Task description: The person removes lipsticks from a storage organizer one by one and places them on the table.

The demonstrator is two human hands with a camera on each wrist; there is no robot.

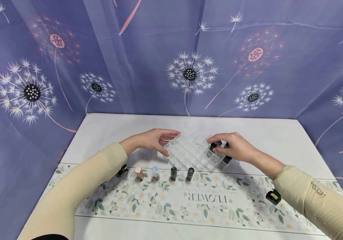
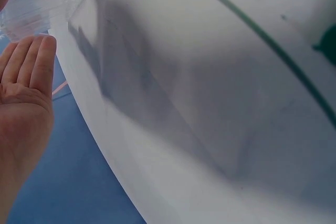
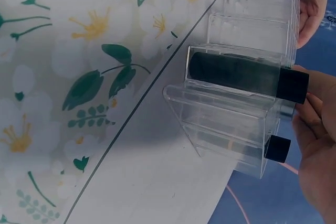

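A clear lipstick organizer point(image 1: 186, 150) with a diamond-patterned grid of compartments stands on the table between both hands. At its left end my left hand point(image 1: 153, 138) has straight fingers by the back corner and the thumb by the front side. The left wrist view shows those fingertips point(image 2: 48, 40) at the organizer's edge. Over the right end, my right hand point(image 1: 234, 145) pinches a black-capped lipstick tube point(image 1: 213, 146) between thumb and fingers, at a compartment. A dark tube point(image 3: 236, 74) and another black-capped tube point(image 3: 277, 149) sit in compartments nearby, seen in the right wrist view.
In front of the organizer stand a pink tube point(image 1: 139, 172), a blue-topped tube point(image 1: 155, 173), a dark green-black tube point(image 1: 174, 173) and a black tube point(image 1: 190, 174). Black objects lie by the left sleeve point(image 1: 122, 170) and right sleeve point(image 1: 273, 197). A floral runner point(image 1: 159, 203) crosses the white table.
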